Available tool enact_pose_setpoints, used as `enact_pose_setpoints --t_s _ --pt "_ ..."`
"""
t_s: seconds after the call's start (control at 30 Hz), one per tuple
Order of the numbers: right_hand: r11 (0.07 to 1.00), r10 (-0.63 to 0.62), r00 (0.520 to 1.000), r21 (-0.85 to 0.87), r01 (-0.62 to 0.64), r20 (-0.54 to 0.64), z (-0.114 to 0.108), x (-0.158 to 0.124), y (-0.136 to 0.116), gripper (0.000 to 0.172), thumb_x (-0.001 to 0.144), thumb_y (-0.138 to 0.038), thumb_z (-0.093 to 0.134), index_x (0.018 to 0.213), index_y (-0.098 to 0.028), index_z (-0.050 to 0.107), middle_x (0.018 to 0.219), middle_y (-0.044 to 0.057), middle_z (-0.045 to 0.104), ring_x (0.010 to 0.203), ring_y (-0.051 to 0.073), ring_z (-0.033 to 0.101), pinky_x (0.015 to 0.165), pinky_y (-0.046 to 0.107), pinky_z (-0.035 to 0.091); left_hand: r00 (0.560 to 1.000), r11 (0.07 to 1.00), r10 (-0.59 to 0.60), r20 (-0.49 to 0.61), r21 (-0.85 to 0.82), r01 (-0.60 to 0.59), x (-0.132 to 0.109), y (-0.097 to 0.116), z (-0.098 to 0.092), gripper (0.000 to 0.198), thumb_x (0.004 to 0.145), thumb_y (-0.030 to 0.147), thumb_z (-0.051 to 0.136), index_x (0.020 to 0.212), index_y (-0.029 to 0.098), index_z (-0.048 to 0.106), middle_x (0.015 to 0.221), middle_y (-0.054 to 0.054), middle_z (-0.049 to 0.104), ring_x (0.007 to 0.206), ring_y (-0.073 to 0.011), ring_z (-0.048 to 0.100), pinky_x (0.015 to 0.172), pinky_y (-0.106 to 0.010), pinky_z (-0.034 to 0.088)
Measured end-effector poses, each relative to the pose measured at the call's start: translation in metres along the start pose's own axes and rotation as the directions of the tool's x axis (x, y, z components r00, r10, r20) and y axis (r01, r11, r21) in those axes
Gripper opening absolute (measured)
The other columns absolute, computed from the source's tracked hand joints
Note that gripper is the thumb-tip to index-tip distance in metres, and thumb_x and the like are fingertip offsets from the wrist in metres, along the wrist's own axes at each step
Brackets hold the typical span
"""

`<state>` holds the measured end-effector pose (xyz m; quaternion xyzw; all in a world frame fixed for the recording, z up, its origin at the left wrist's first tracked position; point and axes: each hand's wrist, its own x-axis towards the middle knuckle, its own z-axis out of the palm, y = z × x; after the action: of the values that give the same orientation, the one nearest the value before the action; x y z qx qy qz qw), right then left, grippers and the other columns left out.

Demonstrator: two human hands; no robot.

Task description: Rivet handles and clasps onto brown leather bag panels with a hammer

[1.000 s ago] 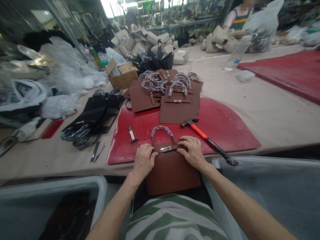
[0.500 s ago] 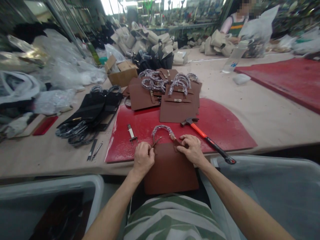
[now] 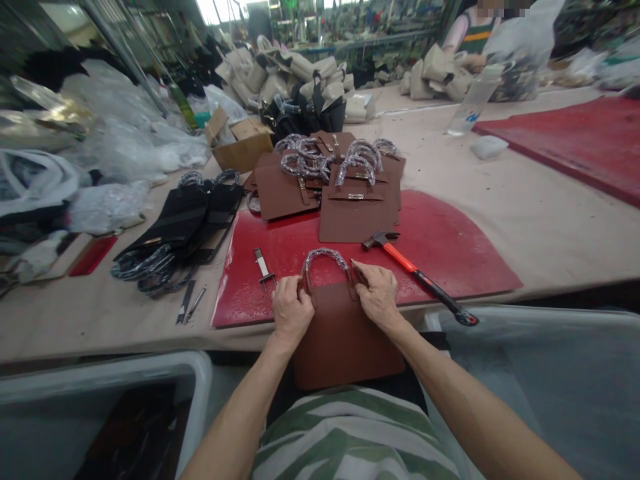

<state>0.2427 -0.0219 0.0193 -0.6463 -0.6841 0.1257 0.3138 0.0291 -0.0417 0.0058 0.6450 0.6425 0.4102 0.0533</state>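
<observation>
A brown bag panel (image 3: 350,337) leans from my lap against the table edge, with a plastic-wrapped handle (image 3: 326,253) arching over its top. My left hand (image 3: 293,308) is closed on a brown strap at the panel's left side, beside the handle's base; its fingers hide most of that strap. At the right handle base, my right hand (image 3: 377,293) pinches another brown strap (image 3: 356,270), whose tip points up. On the red board (image 3: 450,247) to the right lies a claw hammer (image 3: 413,270) with an orange and black handle.
Brown bag pieces with wrapped handles (image 3: 357,213) are piled behind. Left lie a metal tool (image 3: 263,267), thin hand tools (image 3: 190,303) and black bag pieces (image 3: 175,217). Grey bins (image 3: 203,373) flank me. A bottle (image 3: 473,103) stands farther back; a person (image 3: 473,37) is across the table.
My right hand has turned its strap upright, close to the handle base. My left hand has shifted slightly right, and its strap no longer sticks out across the panel.
</observation>
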Motion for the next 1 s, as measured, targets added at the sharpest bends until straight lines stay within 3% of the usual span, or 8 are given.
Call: enact_pose_setpoints --t_s 0.2,0.33,0.6,0.8,1.0 --pt "0.986 -0.138 0.990 -0.092 0.136 -0.009 -0.003 -0.001 0.005 0.046 0.085 -0.028 0.044 0.125 -0.025 0.066 0.121 0.008 0.064 0.111 0.031 0.052 0.097 0.052 0.035 0.993 0.994 0.107 0.043 -0.026 -0.106 -0.008 0.001 -0.006 0.020 0.089 0.015 0.051 0.106 0.018 0.061 0.108 -0.011 0.065 0.103 -0.0290 0.056 0.093 -0.046 0.045" --pt "0.963 -0.256 0.964 -0.106 0.248 -0.067 0.007 0.007 0.025 0.048 0.091 -0.052 0.043 0.123 -0.025 0.067 0.117 0.012 0.066 0.109 0.036 0.055 0.092 0.057 0.037 0.992 0.994 0.108 0.070 0.010 -0.108 -0.010 -0.001 -0.002 0.025 0.090 0.019 0.052 0.112 0.020 0.062 0.111 -0.012 0.064 0.102 -0.0291 0.056 0.090 -0.048 0.046" --pt "0.956 -0.282 0.943 -0.138 0.260 -0.177 0.022 0.020 0.040 0.041 0.090 -0.043 0.038 0.115 -0.032 0.068 0.110 0.015 0.069 0.100 0.037 0.062 0.083 0.060 0.043 0.997 0.997 0.071 0.042 -0.006 -0.071 -0.011 -0.004 0.008 0.026 0.088 0.023 0.053 0.112 0.023 0.062 0.108 -0.013 0.064 0.099 -0.0304 0.056 0.089 -0.052 0.047" --pt "0.892 -0.419 0.888 -0.267 0.364 -0.190 0.020 0.017 0.039 0.045 0.096 -0.045 0.029 0.120 -0.027 0.063 0.109 0.011 0.069 0.093 0.035 0.064 0.079 0.056 0.049 0.997 0.997 0.036 0.063 -0.066 -0.032 -0.011 -0.008 0.009 0.028 0.084 0.024 0.057 0.111 0.025 0.062 0.105 -0.011 0.065 0.097 -0.0294 0.058 0.088 -0.051 0.048" --pt "0.852 -0.472 0.860 -0.353 0.388 -0.196 0.025 0.018 0.048 0.043 0.098 -0.045 0.031 0.115 -0.024 0.064 0.108 0.010 0.069 0.089 0.033 0.063 0.074 0.053 0.050 0.999 0.990 0.031 0.039 -0.138 -0.025 -0.010 -0.008 0.006 0.028 0.084 0.021 0.056 0.111 0.025 0.061 0.105 -0.010 0.066 0.098 -0.0286 0.058 0.093 -0.052 0.046"
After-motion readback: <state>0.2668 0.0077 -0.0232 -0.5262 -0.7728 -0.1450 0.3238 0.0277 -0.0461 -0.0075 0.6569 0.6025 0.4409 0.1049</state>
